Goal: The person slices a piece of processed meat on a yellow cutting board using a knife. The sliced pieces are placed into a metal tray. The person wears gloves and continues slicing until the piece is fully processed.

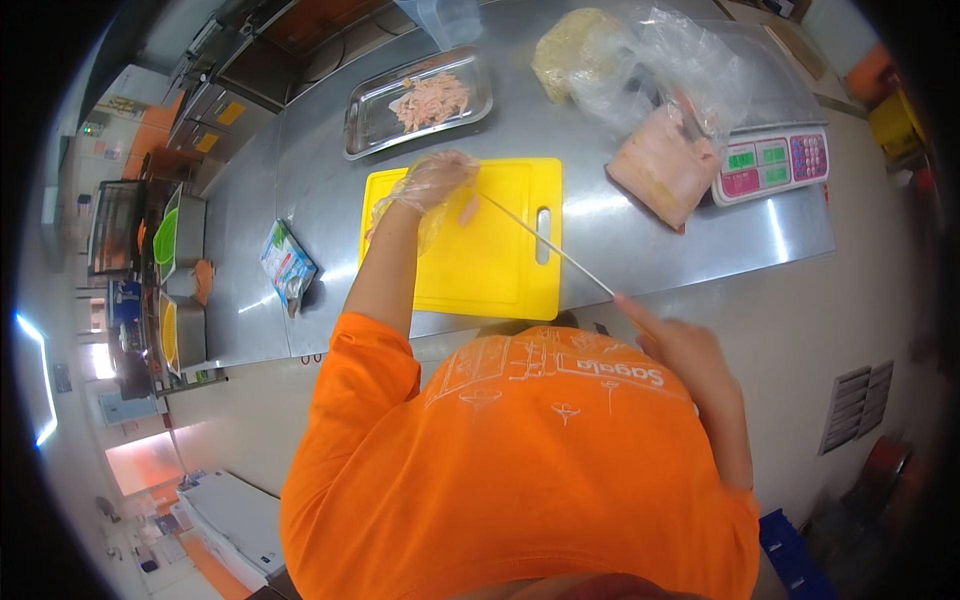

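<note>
A yellow plastic cutting board lies on the steel table in front of me. Over its upper left part is my left hand, in a loose clear plastic glove, fingers bent down; whether it holds something is hidden. A small pale pink piece of meat lies just beside its fingers. My bare right hand grips the handle of a long knife, whose blade slants across the board, its tip near my left hand. Beyond the board, a steel tray holds a heap of pale meat strips.
To the right, a large block of raw meat with skin rests beside a digital scale and clear plastic bags. A blue-and-white packet lies left of the board. A clear plastic container stands at the far edge.
</note>
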Tool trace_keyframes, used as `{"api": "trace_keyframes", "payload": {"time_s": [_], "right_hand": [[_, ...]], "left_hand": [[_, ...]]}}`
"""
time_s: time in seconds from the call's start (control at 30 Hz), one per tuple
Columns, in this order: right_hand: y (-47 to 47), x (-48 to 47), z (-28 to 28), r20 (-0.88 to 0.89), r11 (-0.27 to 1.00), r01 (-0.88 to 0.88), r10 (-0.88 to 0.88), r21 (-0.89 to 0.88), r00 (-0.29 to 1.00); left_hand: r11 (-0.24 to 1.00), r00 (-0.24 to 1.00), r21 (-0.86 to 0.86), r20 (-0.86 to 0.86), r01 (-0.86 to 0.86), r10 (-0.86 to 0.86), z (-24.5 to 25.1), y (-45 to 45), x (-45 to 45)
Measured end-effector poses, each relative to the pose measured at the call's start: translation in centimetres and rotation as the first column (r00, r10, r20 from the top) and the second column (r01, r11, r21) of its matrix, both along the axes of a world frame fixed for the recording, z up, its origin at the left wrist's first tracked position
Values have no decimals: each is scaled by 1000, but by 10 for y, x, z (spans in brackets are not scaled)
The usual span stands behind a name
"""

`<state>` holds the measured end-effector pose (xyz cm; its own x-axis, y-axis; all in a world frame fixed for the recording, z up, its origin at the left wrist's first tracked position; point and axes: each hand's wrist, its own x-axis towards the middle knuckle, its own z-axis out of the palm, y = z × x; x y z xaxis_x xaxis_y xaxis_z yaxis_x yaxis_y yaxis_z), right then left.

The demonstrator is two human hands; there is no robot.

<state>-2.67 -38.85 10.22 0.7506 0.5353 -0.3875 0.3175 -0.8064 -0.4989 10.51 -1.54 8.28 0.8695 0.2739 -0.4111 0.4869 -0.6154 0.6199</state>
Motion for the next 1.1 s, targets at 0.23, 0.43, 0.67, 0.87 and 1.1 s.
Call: {"api": "trace_keyframes", "payload": {"time_s": [0.23,0.43,0.67,0.87,1.1], "right_hand": [[32,29,-10,519,980,-105,179,-168,836],[44,45,-15,515,979,-140,197,-147,834],[68,72,-14,328,973,-208,230,-101,916],[103,93,-34,270,963,-252,270,-99,924],[88,74,-35,-7,987,-156,156,-46,988]], "left_hand": [[987,987,68,-80,146,-141,-15,9,19],[934,959,214,-49,284,-281,-35,17,26],[972,962,-27,-134,235,-236,-28,15,28],[996,982,-65,186,59,-46,19,18,40],[885,998,465,41,16,-40,24,81,81]]}}
